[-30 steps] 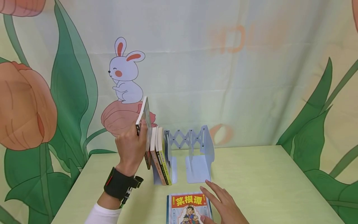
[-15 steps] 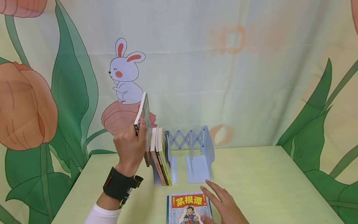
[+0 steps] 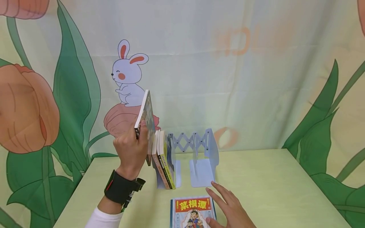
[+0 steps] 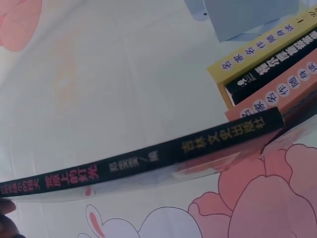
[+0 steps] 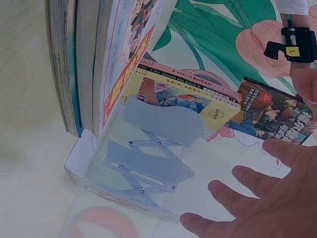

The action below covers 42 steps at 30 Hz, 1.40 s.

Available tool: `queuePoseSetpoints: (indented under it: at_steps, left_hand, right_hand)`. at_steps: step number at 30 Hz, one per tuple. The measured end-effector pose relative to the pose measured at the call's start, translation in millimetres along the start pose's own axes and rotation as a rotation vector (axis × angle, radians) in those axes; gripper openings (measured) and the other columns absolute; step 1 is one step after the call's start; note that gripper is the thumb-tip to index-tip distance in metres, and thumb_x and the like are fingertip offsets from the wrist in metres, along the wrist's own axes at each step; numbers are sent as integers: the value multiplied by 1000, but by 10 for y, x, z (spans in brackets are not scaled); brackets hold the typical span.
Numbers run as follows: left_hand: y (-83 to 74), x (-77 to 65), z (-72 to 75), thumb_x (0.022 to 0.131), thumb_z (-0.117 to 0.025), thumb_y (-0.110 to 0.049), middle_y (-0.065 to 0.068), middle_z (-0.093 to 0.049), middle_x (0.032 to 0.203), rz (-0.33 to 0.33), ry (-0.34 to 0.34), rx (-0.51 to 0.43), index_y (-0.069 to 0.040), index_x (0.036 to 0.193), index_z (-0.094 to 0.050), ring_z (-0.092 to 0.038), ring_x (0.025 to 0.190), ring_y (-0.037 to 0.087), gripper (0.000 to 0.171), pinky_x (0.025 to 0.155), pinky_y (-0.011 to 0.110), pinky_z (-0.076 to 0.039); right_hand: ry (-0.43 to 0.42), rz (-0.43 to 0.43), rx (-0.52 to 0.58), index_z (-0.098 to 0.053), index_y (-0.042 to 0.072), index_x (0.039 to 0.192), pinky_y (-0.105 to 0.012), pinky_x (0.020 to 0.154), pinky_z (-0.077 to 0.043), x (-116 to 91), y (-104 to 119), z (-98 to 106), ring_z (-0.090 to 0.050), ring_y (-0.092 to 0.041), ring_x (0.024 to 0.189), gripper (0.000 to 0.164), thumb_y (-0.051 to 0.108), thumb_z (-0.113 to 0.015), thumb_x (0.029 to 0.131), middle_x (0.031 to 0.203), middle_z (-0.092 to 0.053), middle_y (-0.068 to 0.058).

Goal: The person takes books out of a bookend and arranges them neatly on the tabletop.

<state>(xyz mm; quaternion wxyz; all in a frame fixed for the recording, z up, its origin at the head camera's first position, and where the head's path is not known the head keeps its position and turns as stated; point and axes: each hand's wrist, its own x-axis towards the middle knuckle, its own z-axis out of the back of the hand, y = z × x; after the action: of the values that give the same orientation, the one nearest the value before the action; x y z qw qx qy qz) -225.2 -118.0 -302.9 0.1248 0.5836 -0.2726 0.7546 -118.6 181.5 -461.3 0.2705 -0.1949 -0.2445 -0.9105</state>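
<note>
Held book (image 3: 149, 110) clamped in fingers of left hand (image 3: 131, 152), raised at rack's (image 3: 203, 172) left end; had right hand (image 3: 232, 207) front-right of rack, fingers apart. Judged book light, bendy, probably slick; best pinched near spine (image 4: 141, 157).

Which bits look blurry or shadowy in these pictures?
Head view: the orange letters on the backdrop look faded and soft-edged, and a shadow lies on the table beside the left sleeve; left wrist view: the held book's dark spine has smeary writing, while the yellow book's spine looks clearer; right wrist view: the right hand looks dim against the backdrop.
</note>
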Motion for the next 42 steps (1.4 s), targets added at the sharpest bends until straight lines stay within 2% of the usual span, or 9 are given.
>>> queuePoseSetpoints:
  at_steps: [3,5,9,15,20,22,29,34,42]
  left_hand:
    - [-7,-2,3,100,-49,-31,21,-72,74,-12,-21,-12,7,101,-70,-38,36,20,43,41,26,-19]
    - [-24,1,4,101,-47,-33,19,-68,64,-15,-41,-27,7,99,-70,-36,36,20,46,41,26,-18]
    - [-82,14,11,102,-47,-32,12,-50,47,-12,-60,-56,7,91,-69,-31,36,18,47,42,26,-16]
    - [-166,12,18,99,-52,-26,10,-48,47,0,-64,-105,7,93,-69,-31,37,17,38,42,26,-16]
    - [-207,-1,24,103,-45,-37,8,-42,47,1,-80,-126,6,88,-67,-30,38,16,50,42,27,-17]
    - [-223,-14,26,104,-43,-41,8,-43,48,-5,-90,-136,6,90,-68,-31,38,15,55,42,26,-17]
    - [-285,-76,40,104,-45,-37,10,-52,49,-42,-90,-170,7,93,-70,-37,37,14,52,40,25,-19]
    - [-324,-117,62,104,-45,-38,9,-52,48,-41,-82,-202,7,93,-70,-39,37,14,53,39,24,-19]
    - [-399,-175,110,103,-47,-37,10,-57,53,-87,-94,-202,6,101,-71,-47,40,16,49,39,24,-24]
  right_hand:
    - [2,-4,9,-39,32,150,-61,93,-45,-4,-5,-3,-51,-31,129,74,48,-69,84,153,-43,-3]
    - [3,-5,7,-39,33,150,-61,92,-45,-5,-7,-3,-51,-31,129,74,50,-68,85,153,-43,-2]
    - [0,-1,-2,-39,33,151,-58,90,-46,2,-1,4,-51,-29,128,74,50,-68,85,153,-43,-2]
    - [30,-53,12,-39,35,150,-59,92,-47,27,44,35,-49,-27,130,73,53,-67,85,154,-42,0]
    - [24,-79,24,-38,36,150,-59,92,-47,46,78,81,-48,-27,131,74,51,-68,84,155,-40,3]
    - [9,-80,33,-36,38,151,-59,91,-48,56,86,98,-48,-28,131,75,48,-68,84,156,-39,5]
    - [-30,-55,45,-33,35,153,-59,90,-48,91,117,170,-43,-27,135,79,38,-71,84,157,-36,3]
    - [-45,-44,40,-29,32,155,-57,91,-50,132,126,222,-41,-23,137,82,37,-71,85,159,-33,2]
    - [-54,-7,43,-25,27,157,-55,90,-51,201,137,306,-38,-19,139,87,36,-72,84,160,-29,0]
